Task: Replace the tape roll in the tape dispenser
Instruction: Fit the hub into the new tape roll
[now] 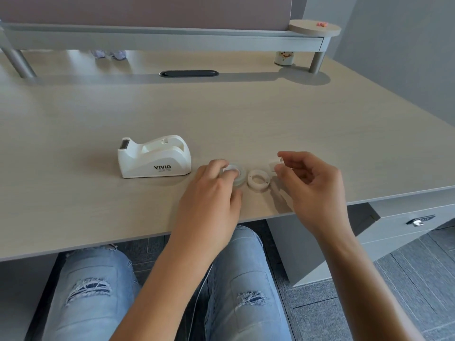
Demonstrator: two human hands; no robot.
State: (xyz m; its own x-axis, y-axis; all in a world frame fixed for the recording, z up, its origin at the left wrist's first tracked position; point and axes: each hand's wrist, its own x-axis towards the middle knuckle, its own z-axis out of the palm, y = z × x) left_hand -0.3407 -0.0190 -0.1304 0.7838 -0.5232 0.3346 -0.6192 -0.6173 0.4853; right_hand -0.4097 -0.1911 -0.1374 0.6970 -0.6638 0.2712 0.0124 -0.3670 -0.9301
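Tape roll [236, 175] under left hand [213, 193] fingertips — right hand [310, 178] pinching white piece [275, 165]

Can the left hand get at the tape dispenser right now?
Probably yes: the tape dispenser stands just left of the left hand with bare desk between, but that hand would first have to let go of the clear tape roll.

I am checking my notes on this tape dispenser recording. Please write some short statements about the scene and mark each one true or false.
1. The tape dispenser holds a roll. False: its cradle is empty.
2. The left hand touches the clear tape roll on the desk. True.
3. The right hand is empty. False: it pinches a small white piece.
4. The white ring lies flat between the hands. True.
5. The dispenser lies on its side. False: it stands upright.
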